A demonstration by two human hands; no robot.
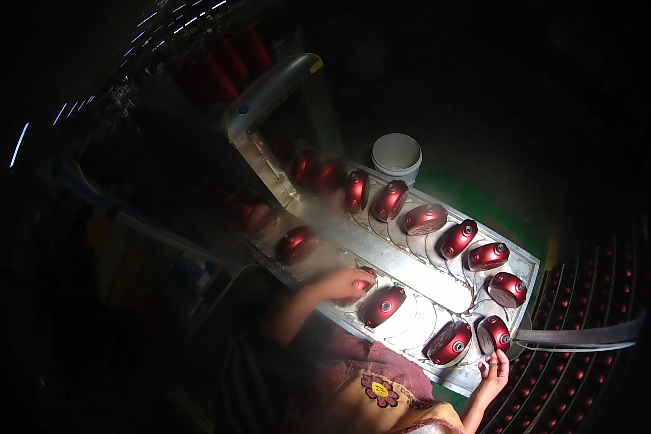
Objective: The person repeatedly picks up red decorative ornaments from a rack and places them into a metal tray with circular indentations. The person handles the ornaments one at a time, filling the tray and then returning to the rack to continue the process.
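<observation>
Glossy dark-red rounded bodies, each with a small grey round fitting, stand spaced along a silvery loop conveyor (383, 253). At the near side, my left hand (343, 283) is closed around one red rounded body (364, 280), its fingers partly covering it. Just right of that hand sits another red body (385, 307). My right hand (493, 372) is at the conveyor's near right corner, fingers apart and curved. Its fingertips reach the lower edge of a red body (494, 334); whether they press on it I cannot tell. A further red body (450, 343) lies to its left.
A white bucket (397, 155) stands beyond the conveyor's far edge. A metal housing (275, 90) arches over its far left part. From the right corner a metal strip (582, 335) leads off beside rows of many red pieces (571, 362). Surroundings are dark.
</observation>
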